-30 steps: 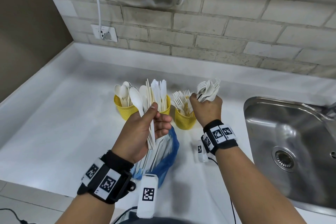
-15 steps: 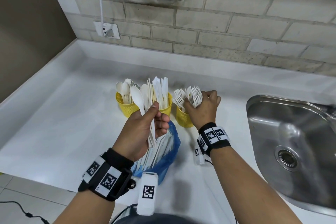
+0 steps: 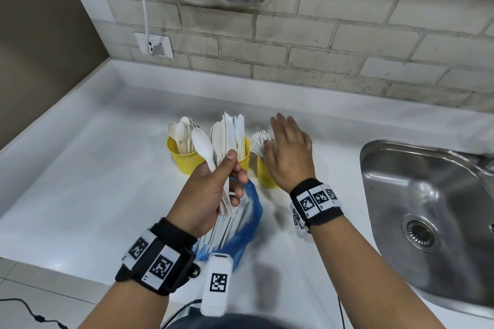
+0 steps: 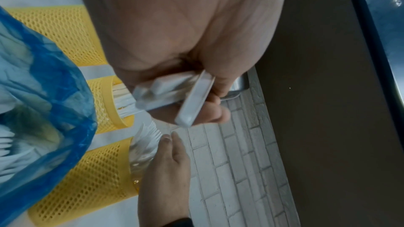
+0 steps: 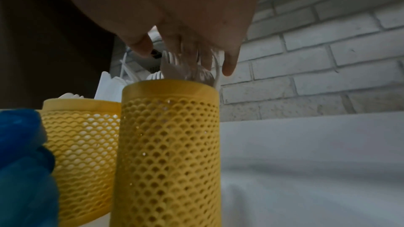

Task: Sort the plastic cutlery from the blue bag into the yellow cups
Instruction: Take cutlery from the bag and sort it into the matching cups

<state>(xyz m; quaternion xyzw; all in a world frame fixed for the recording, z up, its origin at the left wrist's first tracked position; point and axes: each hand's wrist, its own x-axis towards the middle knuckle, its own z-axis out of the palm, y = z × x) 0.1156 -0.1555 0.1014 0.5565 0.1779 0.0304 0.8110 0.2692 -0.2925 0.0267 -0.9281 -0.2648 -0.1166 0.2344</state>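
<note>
Forks [image 3: 260, 141] fill the right-hand yellow cup [image 3: 263, 176] under the flat right hand [image 3: 291, 152]; left hand [image 3: 208, 189] grips unsorted cutlery [image 3: 227, 141]; blue bag [image 3: 240, 232] remains part-full.

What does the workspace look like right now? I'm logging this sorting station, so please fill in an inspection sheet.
Surface: white countertop, pale.
Job's things: three yellow mesh cups hold spoons, knives, forks; blue bag holds more cutlery.
Clutter: nothing seen.
Hands: left hand grips a cutlery bundle; right hand flat over the forks.
Cables: white cord into wall outlet; black cable at the lower left.
Surroundings: brick wall, steel sink.
</note>
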